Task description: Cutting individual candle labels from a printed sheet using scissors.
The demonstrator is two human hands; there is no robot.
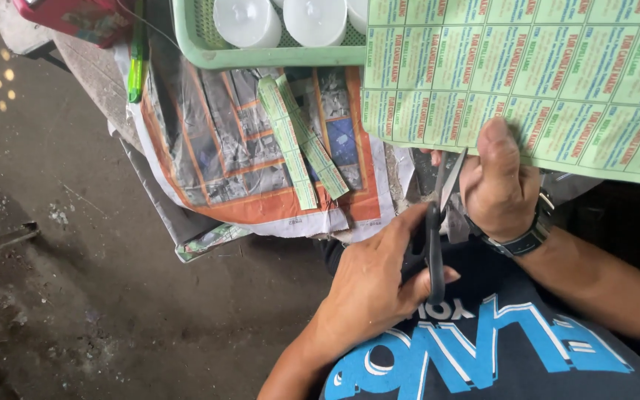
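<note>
Newspaper [261, 148] covers the table; cut strips [301, 141] lie left. Left hand [379, 278] grips scissors [438, 222], right hand [499, 181] pinches the label sheet [542, 81]. Best keep blades on the printed line, sheet taut.

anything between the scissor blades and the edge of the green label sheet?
Nothing visible. The scissors, in the left hand, point open blades up at the lower edge of the green label sheet. The right hand pinches that edge just beside the blades, thumb on top, close to the cut line but not across it.
</note>
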